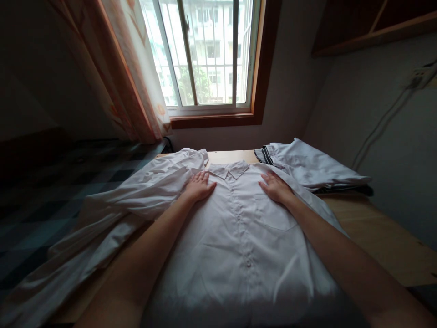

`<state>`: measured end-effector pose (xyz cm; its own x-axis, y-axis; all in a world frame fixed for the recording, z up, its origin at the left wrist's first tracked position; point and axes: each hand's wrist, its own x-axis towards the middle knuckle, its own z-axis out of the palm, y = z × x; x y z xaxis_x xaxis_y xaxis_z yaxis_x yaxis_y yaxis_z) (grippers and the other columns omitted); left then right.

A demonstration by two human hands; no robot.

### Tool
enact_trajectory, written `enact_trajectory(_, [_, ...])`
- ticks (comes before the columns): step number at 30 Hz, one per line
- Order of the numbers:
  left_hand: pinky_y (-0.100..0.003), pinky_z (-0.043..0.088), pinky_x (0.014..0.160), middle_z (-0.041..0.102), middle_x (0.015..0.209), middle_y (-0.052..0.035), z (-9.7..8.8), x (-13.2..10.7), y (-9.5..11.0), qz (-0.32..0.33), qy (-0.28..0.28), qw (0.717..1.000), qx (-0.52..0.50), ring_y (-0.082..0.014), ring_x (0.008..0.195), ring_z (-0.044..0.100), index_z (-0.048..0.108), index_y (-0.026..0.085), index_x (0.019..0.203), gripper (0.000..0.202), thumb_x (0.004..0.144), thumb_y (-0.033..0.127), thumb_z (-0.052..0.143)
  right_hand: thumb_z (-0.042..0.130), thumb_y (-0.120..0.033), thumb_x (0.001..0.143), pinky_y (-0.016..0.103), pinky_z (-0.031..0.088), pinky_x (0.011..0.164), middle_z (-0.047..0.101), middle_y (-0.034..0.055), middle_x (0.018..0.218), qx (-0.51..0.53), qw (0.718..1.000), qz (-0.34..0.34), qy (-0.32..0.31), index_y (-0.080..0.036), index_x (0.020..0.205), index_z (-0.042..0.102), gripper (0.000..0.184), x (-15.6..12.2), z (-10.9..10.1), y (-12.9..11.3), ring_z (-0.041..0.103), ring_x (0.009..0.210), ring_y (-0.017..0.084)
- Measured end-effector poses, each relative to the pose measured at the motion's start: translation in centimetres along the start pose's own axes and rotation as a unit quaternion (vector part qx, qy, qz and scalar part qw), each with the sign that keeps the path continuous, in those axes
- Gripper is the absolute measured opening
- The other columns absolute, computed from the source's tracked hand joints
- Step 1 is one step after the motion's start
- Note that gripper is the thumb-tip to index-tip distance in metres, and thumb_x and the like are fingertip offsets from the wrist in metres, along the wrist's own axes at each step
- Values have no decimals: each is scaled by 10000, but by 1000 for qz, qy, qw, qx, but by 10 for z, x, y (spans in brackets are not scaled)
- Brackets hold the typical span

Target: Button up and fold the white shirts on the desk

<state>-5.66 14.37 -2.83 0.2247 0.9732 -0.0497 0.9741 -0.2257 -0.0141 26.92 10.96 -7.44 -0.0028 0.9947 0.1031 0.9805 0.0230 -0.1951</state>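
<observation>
A white button-up shirt (239, 237) lies face up on a wooden table (375, 228), its collar (229, 170) toward the window. My left hand (199, 186) rests flat on the shirt's left shoulder area, fingers stretched out. On the right shoulder area, just above the chest pocket (275, 214), my right hand (276, 187) lies flat with its fingers extended. The shirt's left sleeve (112, 214) trails off the table's left side in loose folds.
Another light garment with a dark striped band (307, 166) lies at the table's far right. A window (208, 54) with a patterned curtain (136, 77) is straight ahead. A checked surface (44, 200) lies to the left. A white cable (378, 127) runs down the right wall.
</observation>
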Motion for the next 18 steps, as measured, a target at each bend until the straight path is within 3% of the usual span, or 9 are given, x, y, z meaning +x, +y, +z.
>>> enact_trajectory(11, [-569, 173, 1203, 220, 1658, -86, -1, 19, 7, -110, 22, 993, -33, -293, 1530, 172, 303, 227, 1568, 723, 944, 586, 237, 323, -487, 1024, 350, 165, 1231, 322, 123, 1612, 10, 1000, -6, 11, -136, 1530, 398, 620, 1, 5, 3, 248, 1499, 231])
enact_trajectory(18, [-687, 190, 1143, 230, 1657, -70, -3, 26, 12, -130, 25, 990, -55, -363, 1523, 156, 367, 315, 1537, 694, 917, 610, 270, 330, -486, 1026, 342, 164, 1233, 337, 115, 1606, 15, 1000, -6, 8, -140, 1528, 400, 614, 2, 3, 2, 253, 1497, 223])
